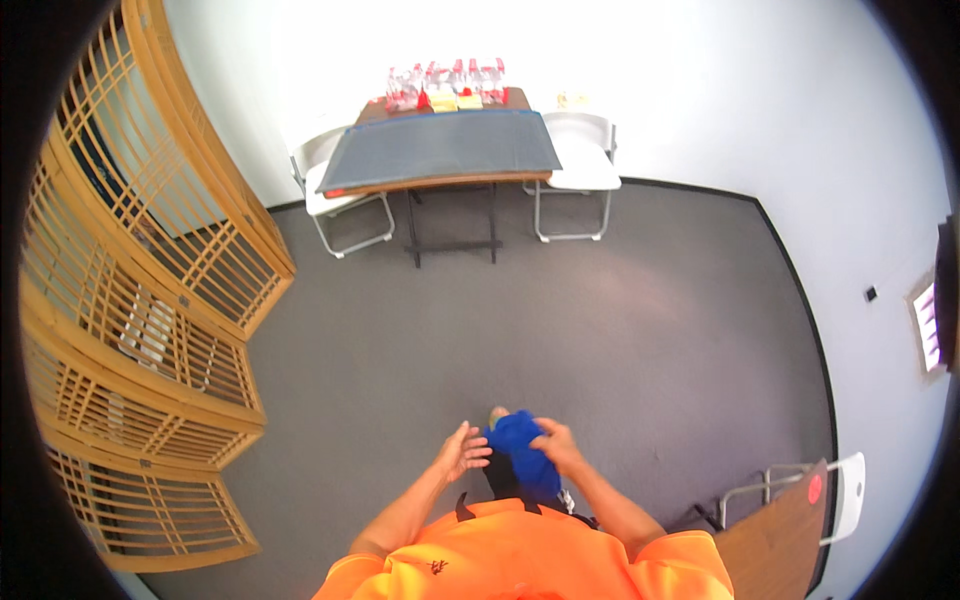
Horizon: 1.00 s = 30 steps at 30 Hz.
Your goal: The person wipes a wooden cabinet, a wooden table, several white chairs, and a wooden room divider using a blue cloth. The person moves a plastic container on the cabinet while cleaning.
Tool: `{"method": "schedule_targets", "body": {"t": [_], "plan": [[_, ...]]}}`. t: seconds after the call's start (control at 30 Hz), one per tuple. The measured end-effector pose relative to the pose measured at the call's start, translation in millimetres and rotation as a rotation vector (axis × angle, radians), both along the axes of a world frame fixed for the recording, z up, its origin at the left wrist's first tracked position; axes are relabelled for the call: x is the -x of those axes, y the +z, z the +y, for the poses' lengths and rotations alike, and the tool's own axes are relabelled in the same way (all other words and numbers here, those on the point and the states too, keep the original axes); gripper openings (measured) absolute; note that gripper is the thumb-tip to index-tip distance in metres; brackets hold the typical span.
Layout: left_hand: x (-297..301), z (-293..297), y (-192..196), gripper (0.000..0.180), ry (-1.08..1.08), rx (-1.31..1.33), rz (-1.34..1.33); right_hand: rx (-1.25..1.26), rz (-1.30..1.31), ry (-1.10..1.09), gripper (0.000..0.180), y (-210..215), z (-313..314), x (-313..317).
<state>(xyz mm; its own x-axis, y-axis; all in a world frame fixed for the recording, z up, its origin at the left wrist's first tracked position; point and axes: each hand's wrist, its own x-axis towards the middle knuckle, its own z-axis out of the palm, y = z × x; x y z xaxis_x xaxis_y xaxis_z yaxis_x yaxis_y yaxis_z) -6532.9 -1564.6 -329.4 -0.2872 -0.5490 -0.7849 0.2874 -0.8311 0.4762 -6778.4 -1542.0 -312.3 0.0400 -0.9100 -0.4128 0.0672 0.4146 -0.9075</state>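
Note:
A blue cloth (530, 450) hangs in front of my body, low in the view. My right hand (558, 446) is closed on its right upper edge, with the fingertips partly lost against the fabric. On the other side, just left of the cloth, my left hand (463, 454) is open and empty, its fingers apart and pointing toward it. Below the cloth show my dark trouser leg and the tip of a shoe (498, 412). What the lower folds of the cloth cover is hidden.
Against the far wall stands a folding table (440, 150) with a grey top sheet; several clear bottles (450, 80) with red parts stand behind it. White folding chairs (590, 170) flank it. A slatted wooden screen (150, 300) stands left. A brown table (775, 535) is at the lower right.

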Motion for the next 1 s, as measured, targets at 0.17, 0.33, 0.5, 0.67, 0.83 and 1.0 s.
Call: {"method": "schedule_targets", "body": {"t": [0.17,0.33,0.5,0.67,0.83,1.0], "plan": [[-31.4,-115.1,44.8,0.069,0.338,0.05,0.363,0.44,0.477,0.847,0.054,112.4,-131.6,-87.5],[-55.6,-197.5,40.0,0.047,0.322,0.171,0.285,0.631,0.22,1.039,0.054,117.7,-250.9,-99.2],[-70.4,-277.1,35.4,0.038,0.467,0.196,0.315,0.0,-0.414,0.717,0.049,114.1,-357.5,-94.0],[-83.2,-391.3,52.6,0.04,0.453,0.043,0.444,-0.068,-0.445,0.531,0.056,89.3,-421.0,-112.6],[-100.4,-495.5,50.4,0.046,0.413,0.125,0.207,-0.104,-0.743,0.144,0.046,80.8,-513.1,-133.4],[-99.4,-606.1,116.8,0.044,0.325,0.392,0.169,-0.104,-0.309,-0.074,0.053,109.2,-572.1,-166.2]]}}
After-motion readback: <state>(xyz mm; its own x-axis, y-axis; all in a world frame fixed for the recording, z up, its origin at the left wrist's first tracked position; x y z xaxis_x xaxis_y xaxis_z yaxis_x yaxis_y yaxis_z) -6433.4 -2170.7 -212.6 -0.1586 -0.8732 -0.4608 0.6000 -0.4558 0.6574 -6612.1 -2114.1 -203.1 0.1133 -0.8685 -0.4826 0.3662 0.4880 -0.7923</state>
